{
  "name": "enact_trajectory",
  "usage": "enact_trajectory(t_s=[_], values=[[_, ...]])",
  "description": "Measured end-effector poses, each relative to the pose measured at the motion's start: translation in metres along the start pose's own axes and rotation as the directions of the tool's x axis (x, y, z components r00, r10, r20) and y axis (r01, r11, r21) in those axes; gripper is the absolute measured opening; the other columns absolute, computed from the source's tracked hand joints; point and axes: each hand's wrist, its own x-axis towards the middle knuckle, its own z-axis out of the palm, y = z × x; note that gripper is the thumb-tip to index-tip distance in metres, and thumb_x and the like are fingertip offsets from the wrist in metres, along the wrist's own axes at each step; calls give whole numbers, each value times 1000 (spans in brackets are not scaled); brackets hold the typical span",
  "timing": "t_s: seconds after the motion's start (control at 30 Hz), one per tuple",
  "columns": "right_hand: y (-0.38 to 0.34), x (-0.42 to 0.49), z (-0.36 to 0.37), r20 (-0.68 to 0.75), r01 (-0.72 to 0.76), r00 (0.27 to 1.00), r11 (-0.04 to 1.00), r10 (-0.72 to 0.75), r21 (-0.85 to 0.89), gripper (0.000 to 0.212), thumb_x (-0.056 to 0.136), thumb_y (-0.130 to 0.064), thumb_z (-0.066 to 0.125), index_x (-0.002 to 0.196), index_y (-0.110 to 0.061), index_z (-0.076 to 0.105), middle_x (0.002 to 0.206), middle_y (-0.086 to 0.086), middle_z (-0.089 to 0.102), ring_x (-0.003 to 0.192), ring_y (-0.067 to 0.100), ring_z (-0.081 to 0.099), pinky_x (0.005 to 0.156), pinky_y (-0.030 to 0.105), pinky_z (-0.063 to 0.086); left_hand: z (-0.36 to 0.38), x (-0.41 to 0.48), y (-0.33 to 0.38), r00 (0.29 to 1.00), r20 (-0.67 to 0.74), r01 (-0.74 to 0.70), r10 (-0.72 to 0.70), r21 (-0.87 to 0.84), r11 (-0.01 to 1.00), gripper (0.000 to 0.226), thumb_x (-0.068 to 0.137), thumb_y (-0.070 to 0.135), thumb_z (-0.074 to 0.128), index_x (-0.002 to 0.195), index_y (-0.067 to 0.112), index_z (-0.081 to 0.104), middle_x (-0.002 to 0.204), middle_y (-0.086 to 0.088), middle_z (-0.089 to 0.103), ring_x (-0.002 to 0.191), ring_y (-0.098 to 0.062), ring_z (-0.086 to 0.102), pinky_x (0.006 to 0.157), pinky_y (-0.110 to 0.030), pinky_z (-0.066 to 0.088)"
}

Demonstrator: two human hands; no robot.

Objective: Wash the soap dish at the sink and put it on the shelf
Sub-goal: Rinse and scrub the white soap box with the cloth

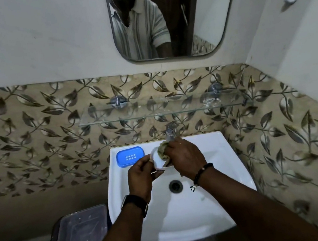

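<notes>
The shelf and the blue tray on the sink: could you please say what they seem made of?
The shelf looks like clear glass: the tiles show through it. The blue tray is probably plastic: smooth, evenly coloured, with moulded slots.

Black watch (134,204) behind your left fingers (142,160), black bead bracelet (202,172) with pale dangling charm (193,188) behind your right fingers (174,144).
</notes>
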Motion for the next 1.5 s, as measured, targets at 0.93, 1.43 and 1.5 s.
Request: enact_trajectory(t_s=[0.93, 1.43, 1.5], values=[[-21, -3, -13, 302, -88, 953, 954, -4, 288, 31, 84, -34, 35, 90, -30, 65, 101, -8, 59, 101, 23, 45, 86, 38, 34, -4, -1, 16, 999, 48, -6, 8, -38, 999, 19, 97, 8, 57, 103, -5, 69, 79, -13, 73, 72, -26, 68, 67, -37, 61], [1, -16, 2, 267, 99, 958, 994, -106, 41, 31, 76, -23, 67, 101, -33, 51, 83, -4, 60, 79, 26, 57, 68, 37, 29, -28, 16, 20, 999, 26, 34, -35, 52, 998, 23, 97, 7, 58, 116, 6, 68, 100, -30, 66, 83, -34, 64, 72, -40, 63], [4, -13, -3, 316, 37, 942, 971, -112, 234, 37, 79, -24, 68, 106, -38, 49, 84, -7, 61, 84, 20, 58, 71, 37, 33, -31, 17, 25, 994, 94, 38, -47, 95, 995, 26, 99, 10, 53, 118, 15, 69, 105, -23, 67, 88, -32, 65, 79, -41, 62]])
